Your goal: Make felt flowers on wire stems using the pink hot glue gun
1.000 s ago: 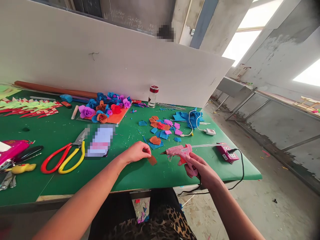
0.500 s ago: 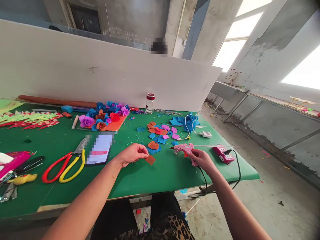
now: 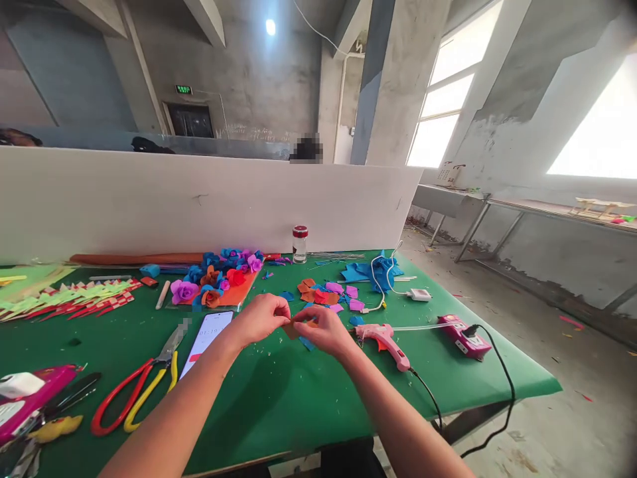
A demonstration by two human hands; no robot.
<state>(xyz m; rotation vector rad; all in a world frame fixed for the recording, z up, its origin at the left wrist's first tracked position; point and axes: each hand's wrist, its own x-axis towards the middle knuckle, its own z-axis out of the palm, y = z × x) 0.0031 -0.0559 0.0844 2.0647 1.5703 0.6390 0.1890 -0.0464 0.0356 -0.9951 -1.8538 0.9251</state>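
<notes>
A: Bkgd first: a bare grey concrete rm, w/ a white board (image 3: 199, 222) stood along the far edge of a green-topped table (image 3: 308, 418). What's obscured?

B: The brown paper pc (image 3: 291, 330), mostly; it's covered by fingertips, so its full outline can't be told. The nozzle of the pink glue gun (image 3: 383, 337) is lost behind the R wrist. The phone (image 3: 208, 335), well L of the glue gun, is part-covered by the L forearm, and the tip of the red-and-yellow-handled cutters (image 3: 172, 345) is pixelated. A head (image 3: 306, 149) beyond the board is blurred too.

A: And the paper pc itself?

B: Small, flat, thin-looking, tilted. It's held above the table, L of the glue gun. One edge is pinched narrow btwn thumb & fingers of the L hand (image 3: 263, 318); the other is gripped likewise by the R hand (image 3: 323, 328).

A: Surface & rm?

B: Loose coloured petals (image 3: 323, 297) are scattered beyond the glue gun, to its L; paper flowers (image 3: 184, 292) are heaped farther L. A lidded jar (image 3: 299, 247) is set behind, by the board. A pink power strip (image 3: 462, 337) is seen R of the glue gun; bright windows (image 3: 442, 109) are seen far beyond, upper R.
</notes>
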